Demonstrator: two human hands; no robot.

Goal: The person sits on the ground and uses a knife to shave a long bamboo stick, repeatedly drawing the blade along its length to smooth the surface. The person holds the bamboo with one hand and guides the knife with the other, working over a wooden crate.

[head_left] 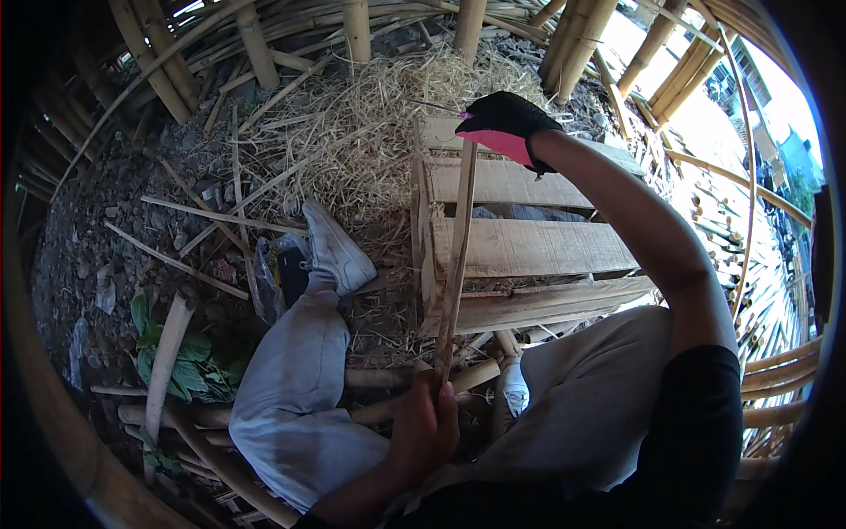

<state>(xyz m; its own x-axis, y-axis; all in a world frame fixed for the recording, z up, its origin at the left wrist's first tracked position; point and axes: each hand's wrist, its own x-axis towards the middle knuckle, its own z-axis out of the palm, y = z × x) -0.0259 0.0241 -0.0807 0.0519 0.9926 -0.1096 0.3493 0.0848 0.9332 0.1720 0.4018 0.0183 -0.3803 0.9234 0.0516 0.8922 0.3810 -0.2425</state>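
My bare left hand (425, 423) is closed round the lower end of a long, flat bamboo strip (458, 247). The strip stands nearly upright, running away from me to my right hand. On my right hand (507, 128) is a black and pink glove, its fingers curled at the strip's far end. A thin, dark, blade-like tool (434, 106) sticks out leftward from that fist; most of it is hidden. Behind the strip lies a slatted wooden crate (529, 247), turned with its boards up, beside my right knee.
Pale shavings (379, 132) heap beyond the crate. Loose bamboo sticks (198, 212) lie on the stony ground at left, near green leaves (189, 361) and a plastic bag (264, 282). Bamboo posts (357, 31) ring the far side. Cut poles (714, 229) are stacked at right.
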